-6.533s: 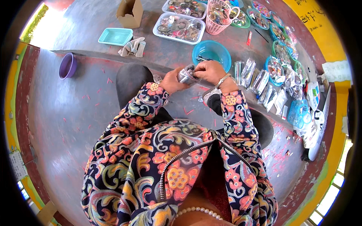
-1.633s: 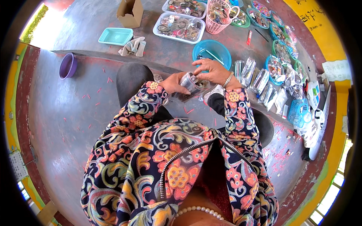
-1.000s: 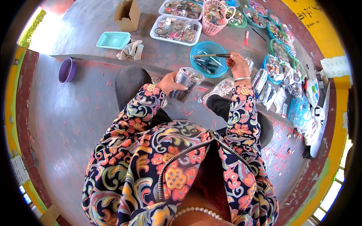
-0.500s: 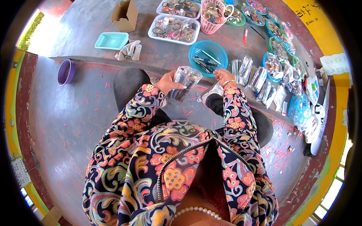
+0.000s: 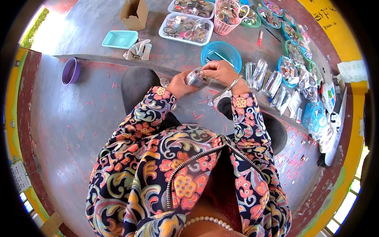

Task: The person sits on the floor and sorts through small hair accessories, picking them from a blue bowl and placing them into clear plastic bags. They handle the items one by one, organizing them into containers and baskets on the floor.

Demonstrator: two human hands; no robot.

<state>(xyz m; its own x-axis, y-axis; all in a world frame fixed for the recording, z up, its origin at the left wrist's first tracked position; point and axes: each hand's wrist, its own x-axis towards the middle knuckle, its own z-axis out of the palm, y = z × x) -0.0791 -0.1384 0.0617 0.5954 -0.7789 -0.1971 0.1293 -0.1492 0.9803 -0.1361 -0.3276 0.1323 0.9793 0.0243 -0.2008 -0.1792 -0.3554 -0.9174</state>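
Observation:
My left hand [image 5: 182,84] is wrapped round a clear plastic bag [image 5: 194,80] with dark, pen-like sticks inside. The bag's mouth tips up toward my right hand [image 5: 223,73], which wears a bracelet on its wrist. The right thumb and fingers are pinched together at the rim of the bag; the fingers partly cover that edge. Just beyond my hands a blue bowl [image 5: 236,51] on the raised ledge holds a few pens [image 5: 212,58], half hidden behind my right hand. Several clear packs of pens [image 5: 259,71] lie right of the bowl.
White trays [image 5: 185,38], a pink basket [image 5: 226,19] and several small baskets of bagged trinkets fill the back. A turquoise tray [image 5: 120,39], a cloth [image 5: 138,50] and a cardboard box [image 5: 134,15] stand at left. A purple bowl [image 5: 71,71] sits on the lower floor.
My right hand has moved left from beside the blue bowl to the bag's rim. My left hand has tilted the bag. The whole view has shifted slightly.

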